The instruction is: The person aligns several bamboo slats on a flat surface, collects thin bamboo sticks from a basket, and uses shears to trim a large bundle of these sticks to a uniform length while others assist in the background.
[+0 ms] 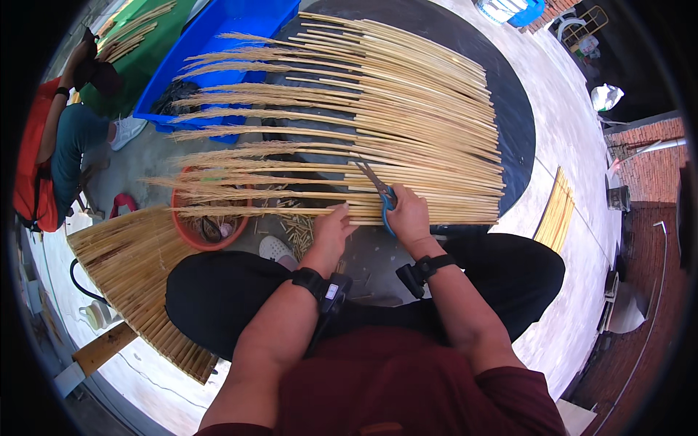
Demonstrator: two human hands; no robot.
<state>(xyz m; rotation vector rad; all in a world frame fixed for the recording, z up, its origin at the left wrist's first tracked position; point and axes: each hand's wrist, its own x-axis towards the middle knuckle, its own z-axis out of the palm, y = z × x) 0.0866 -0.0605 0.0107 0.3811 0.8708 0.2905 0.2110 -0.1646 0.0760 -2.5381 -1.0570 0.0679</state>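
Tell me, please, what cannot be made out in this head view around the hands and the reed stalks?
- Scissors: handles hidden inside the right hand.
- Left hand: fingertips hidden under the reed stalks.
- Orange basin: contents covered by stalk plumes.
- Seated person: cut off by the left rim.

Stalks (407, 123) fanned on mat (520, 123), bowl (207, 225) left beneath their tips, tub (218, 43) behind, bundle (138, 276) at left

Sunlit pale concrete floor (574, 138), red brick wall (654, 163), blue tub (218, 33).
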